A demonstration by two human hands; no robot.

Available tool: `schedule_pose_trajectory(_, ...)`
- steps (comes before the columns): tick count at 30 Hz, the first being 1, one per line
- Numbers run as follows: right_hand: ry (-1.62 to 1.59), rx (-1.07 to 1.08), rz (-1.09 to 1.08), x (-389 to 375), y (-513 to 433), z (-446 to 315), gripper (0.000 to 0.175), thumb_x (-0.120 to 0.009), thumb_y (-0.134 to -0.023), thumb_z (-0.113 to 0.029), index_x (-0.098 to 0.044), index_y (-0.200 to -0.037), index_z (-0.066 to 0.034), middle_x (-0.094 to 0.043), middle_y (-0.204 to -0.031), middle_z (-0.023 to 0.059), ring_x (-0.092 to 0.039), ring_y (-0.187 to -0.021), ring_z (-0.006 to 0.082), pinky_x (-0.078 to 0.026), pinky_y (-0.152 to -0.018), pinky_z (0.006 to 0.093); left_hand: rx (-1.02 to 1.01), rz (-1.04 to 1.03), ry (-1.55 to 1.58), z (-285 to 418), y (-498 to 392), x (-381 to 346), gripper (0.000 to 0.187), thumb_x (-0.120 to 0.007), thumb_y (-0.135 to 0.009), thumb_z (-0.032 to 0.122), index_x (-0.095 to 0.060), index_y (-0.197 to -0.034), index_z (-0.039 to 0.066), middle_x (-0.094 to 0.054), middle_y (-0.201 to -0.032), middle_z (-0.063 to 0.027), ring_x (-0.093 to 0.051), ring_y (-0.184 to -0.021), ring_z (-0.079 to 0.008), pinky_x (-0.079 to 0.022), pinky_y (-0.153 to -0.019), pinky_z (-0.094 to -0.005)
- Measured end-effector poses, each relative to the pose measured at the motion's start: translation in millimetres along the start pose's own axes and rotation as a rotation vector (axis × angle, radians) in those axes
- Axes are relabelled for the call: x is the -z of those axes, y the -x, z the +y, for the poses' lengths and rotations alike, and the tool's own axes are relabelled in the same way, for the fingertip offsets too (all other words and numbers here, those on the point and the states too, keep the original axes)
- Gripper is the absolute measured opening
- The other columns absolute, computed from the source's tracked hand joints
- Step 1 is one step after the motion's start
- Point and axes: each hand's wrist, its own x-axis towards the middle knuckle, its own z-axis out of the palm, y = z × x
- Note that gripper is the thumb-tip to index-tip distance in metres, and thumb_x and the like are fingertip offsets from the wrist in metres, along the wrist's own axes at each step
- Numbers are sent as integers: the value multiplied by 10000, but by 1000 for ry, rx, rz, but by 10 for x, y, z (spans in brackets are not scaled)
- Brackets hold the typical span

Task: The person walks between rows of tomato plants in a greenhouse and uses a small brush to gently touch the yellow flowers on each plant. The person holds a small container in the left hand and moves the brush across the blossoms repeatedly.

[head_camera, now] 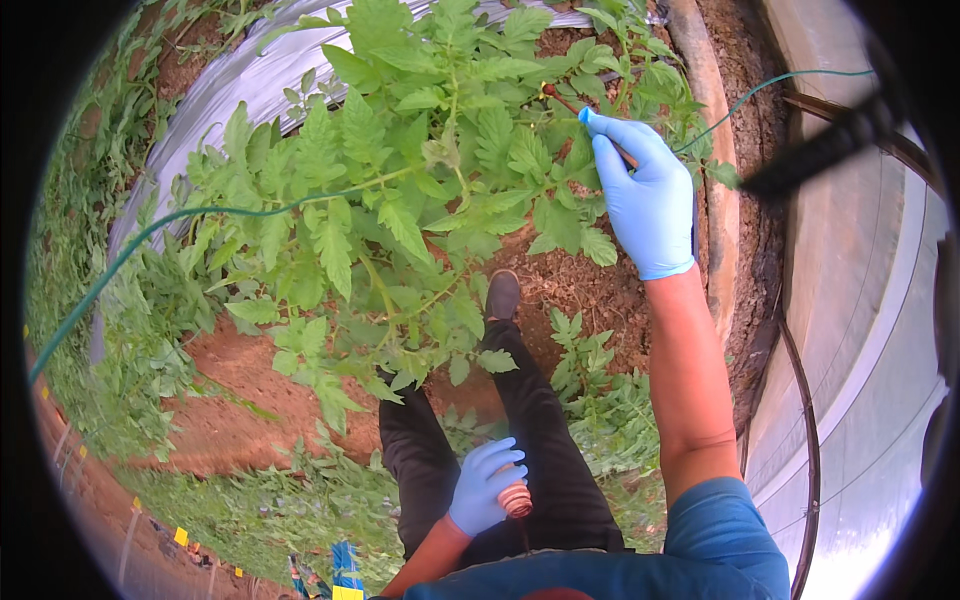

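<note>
My right hand (649, 196), in a light blue glove, is stretched out among the leaves of a tomato plant (364, 131). It pinches a thin brush or stick (564, 100) with a dark red tip. That tip is beside a small yellow flower (544, 86); whether they touch, I cannot tell. Low in front of my body, my left hand (480, 487), gloved alike, is wrapped around a small bottle (515, 498). The bottle's threaded neck is uncapped and stained dark red; the fingers hide part of its body.
A green string (247, 211) crosses the plant from the left. Silvery mulch film (225, 97) covers soil behind it. A pale edging beam (712, 247) and translucent plastic wall (847, 360) run along the right. Reddish soil (270, 390) and more plants surround my legs (525, 397).
</note>
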Motion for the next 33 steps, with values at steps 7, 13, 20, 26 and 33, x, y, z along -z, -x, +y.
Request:
schedule_pose_trajectory(7,-9,-24,10,-20,22,104,230,-714,-977,-84,-787,-1195,-100,-753,-1043,79,-719,-828,184,-567,-776,287,17,-22,16,3,-24,-26,403,-858,-728,162,-742,-1113,130,-680,-1313,-101,-615,-1318,-377,-481,-1094,-520)
schedule_pose_trajectory(13,-124,-13,65,90,111,62,230,-704,-970,-15,-783,-1183,-53,-761,-1072,94,-740,-910,176,-577,-829,278,21,-10,-22,17,-42,-37,369,-860,-738,162,-748,-1087,119,-689,-1299,-97,-623,-1307,-380,-489,-1072,-521)
schedule_pose_trajectory(20,-167,-100,17,237,306,32,220,-687,-964,13,-782,-1157,-34,-755,-1050,109,-747,-911,187,-588,-833,285,21,-31,-19,86,-127,-55,325,-864,-757,143,-744,-1057,106,-697,-1276,-87,-632,-1290,-372,-501,-1053,-515)
schedule_pose_trajectory(26,-224,-118,-22,240,332,78,204,-688,-965,6,-785,-1140,-36,-756,-1033,115,-750,-876,199,-589,-810,289,19,-28,-35,119,-177,-51,324,-862,-763,141,-744,-1062,102,-696,-1276,-90,-631,-1293,-371,-502,-1058,-513)
schedule_pose_trajectory(33,-251,-180,-10,152,220,106,199,-673,-982,23,-781,-1145,-13,-766,-1070,108,-757,-943,175,-590,-844,280,7,-42,-42,130,-223,-38,347,-855,-775,147,-742,-1100,108,-683,-1300,-91,-626,-1307,-368,-499,-1076,-515)
